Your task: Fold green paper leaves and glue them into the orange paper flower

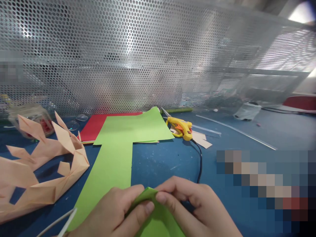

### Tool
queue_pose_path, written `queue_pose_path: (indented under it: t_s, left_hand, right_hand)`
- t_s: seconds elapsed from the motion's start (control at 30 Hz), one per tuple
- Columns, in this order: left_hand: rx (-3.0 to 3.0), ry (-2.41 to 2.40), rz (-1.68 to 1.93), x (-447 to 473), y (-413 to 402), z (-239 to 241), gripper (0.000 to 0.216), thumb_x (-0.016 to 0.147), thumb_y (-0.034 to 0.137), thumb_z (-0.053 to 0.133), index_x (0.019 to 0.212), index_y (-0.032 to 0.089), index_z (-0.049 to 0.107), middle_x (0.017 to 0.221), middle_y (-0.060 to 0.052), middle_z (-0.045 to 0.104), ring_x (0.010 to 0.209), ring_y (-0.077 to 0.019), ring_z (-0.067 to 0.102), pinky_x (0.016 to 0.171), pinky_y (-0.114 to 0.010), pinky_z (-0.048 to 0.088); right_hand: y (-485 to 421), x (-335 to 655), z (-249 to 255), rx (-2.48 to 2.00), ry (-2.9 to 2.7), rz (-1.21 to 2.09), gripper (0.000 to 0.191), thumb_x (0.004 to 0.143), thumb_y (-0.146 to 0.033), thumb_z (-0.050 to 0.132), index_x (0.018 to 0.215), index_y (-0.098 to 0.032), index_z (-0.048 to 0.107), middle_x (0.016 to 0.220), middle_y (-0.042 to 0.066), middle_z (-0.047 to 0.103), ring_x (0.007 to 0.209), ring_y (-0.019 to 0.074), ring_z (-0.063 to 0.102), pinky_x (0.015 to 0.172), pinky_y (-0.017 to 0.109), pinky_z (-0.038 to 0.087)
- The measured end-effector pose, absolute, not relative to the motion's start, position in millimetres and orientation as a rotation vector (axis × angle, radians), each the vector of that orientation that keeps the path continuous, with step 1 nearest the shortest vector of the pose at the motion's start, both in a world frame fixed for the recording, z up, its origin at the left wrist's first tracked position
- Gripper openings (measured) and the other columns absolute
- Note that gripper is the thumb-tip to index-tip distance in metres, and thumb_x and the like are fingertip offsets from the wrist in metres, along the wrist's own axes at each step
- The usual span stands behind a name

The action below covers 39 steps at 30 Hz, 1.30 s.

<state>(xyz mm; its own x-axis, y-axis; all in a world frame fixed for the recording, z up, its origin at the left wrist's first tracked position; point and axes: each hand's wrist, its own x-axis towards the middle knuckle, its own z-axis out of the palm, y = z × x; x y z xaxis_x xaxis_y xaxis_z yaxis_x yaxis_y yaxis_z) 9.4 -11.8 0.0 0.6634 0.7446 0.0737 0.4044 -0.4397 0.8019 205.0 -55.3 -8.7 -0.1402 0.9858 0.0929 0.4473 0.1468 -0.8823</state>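
Note:
Both hands meet at the bottom centre over a small folded piece of green paper (158,219). My left hand (116,212) pinches its left side, thumb on top. My right hand (195,207) pinches the upper fold from the right, fingers curled. The paper's top corner pokes up between the thumbs. A long green paper strip (111,171) lies just beyond my left hand on the blue table (160,161).
A folded peach paper ring (44,168) sits at left. Green (138,126) and red (95,126) sheets lie further back. A yellow glue gun (181,128) with a black cord (200,161) rests at centre right. Perforated metal screen (148,56) behind. A jar (32,120) far left.

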Motion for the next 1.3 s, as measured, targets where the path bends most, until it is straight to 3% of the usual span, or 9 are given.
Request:
queue_pose_path:
  t_s: [0.2, 0.37, 0.6, 0.77, 0.87, 0.97, 1.17, 1.3]
  left_hand:
    - [2.030, 0.898, 0.603, 5.8, -13.7, -4.3, 0.035, 0.099, 0.048, 0.046, 0.082, 0.024, 0.065, 0.071, 0.002, 0.068, 0.063, -0.0158, 0.062, 0.058, -0.020, 0.048]
    - [1.967, 0.938, 0.605, 5.7, -10.6, -5.8, 0.040, 0.099, 0.053, 0.044, 0.080, 0.024, 0.063, 0.070, 0.002, 0.065, 0.065, -0.0169, 0.060, 0.059, -0.022, 0.047]
    - [1.830, 0.951, 0.679, 4.7, -11.6, -0.5, 0.037, 0.098, 0.054, 0.049, 0.086, 0.025, 0.069, 0.075, 0.003, 0.071, 0.071, -0.0174, 0.064, 0.064, -0.022, 0.049]
    - [1.765, 0.947, 0.720, 6.7, -12.5, 2.2, 0.038, 0.099, 0.054, 0.049, 0.090, 0.026, 0.072, 0.079, 0.003, 0.072, 0.074, -0.0170, 0.064, 0.065, -0.021, 0.051]
    - [1.733, 0.972, 0.759, 8.6, -12.3, 3.1, 0.038, 0.098, 0.057, 0.052, 0.089, 0.026, 0.072, 0.076, 0.003, 0.071, 0.072, -0.0172, 0.064, 0.065, -0.021, 0.052]
    - [1.704, 1.029, 0.824, 9.0, -11.2, 3.2, 0.041, 0.096, 0.061, 0.053, 0.086, 0.026, 0.071, 0.075, 0.003, 0.071, 0.077, -0.0187, 0.066, 0.070, -0.021, 0.055]
    - [1.646, 1.044, 0.827, 5.9, -9.7, 2.9, 0.044, 0.095, 0.065, 0.052, 0.086, 0.026, 0.070, 0.074, 0.003, 0.070, 0.080, -0.0193, 0.068, 0.071, -0.021, 0.056]
    - [1.485, 0.977, 0.808, 6.8, -10.2, 4.7, 0.032, 0.087, 0.056, 0.068, 0.099, 0.027, 0.071, 0.093, 0.002, 0.076, 0.089, -0.0218, 0.069, 0.081, -0.027, 0.058]
  right_hand:
    - [-54.7, 209.2, -9.5, -1.394, -1.602, 0.923, 0.038, 0.087, -0.060, 0.065, 0.077, -0.024, 0.072, 0.057, -0.003, 0.057, 0.054, 0.0120, 0.047, 0.049, 0.021, 0.038]
    - [-54.2, 211.4, -6.9, -1.392, -1.672, 0.818, 0.032, 0.095, -0.050, 0.057, 0.083, -0.028, 0.077, 0.066, -0.001, 0.071, 0.058, 0.0142, 0.060, 0.053, 0.021, 0.045]
    - [-51.5, 206.5, 5.8, -1.397, -1.488, 0.955, 0.031, 0.088, -0.051, 0.065, 0.074, -0.028, 0.080, 0.074, 0.000, 0.078, 0.070, 0.0180, 0.070, 0.059, 0.021, 0.053]
    - [-54.9, 201.3, 12.0, -1.459, -1.258, 1.133, 0.035, 0.080, -0.058, 0.071, 0.067, -0.026, 0.076, 0.060, -0.001, 0.065, 0.048, 0.0110, 0.049, 0.043, 0.020, 0.040]
    - [-54.2, 204.4, 10.1, -1.396, -1.294, 1.172, 0.051, 0.084, -0.067, 0.063, 0.062, -0.021, 0.068, 0.053, -0.003, 0.047, 0.046, 0.0087, 0.035, 0.042, 0.021, 0.031]
    - [-51.3, 209.4, 6.9, -1.319, -1.402, 1.088, 0.058, 0.089, -0.069, 0.058, 0.058, -0.020, 0.056, 0.054, -0.005, 0.039, 0.049, 0.0096, 0.036, 0.045, 0.021, 0.031]
    - [-51.1, 211.2, 2.5, -1.313, -1.415, 1.039, 0.065, 0.092, -0.075, 0.046, 0.053, -0.023, 0.048, 0.045, -0.004, 0.043, 0.043, 0.0104, 0.039, 0.047, 0.022, 0.036]
    - [-50.7, 212.5, 0.0, -1.306, -1.455, 1.042, 0.066, 0.095, -0.074, 0.042, 0.054, -0.022, 0.050, 0.048, -0.003, 0.049, 0.046, 0.0108, 0.044, 0.048, 0.022, 0.039]
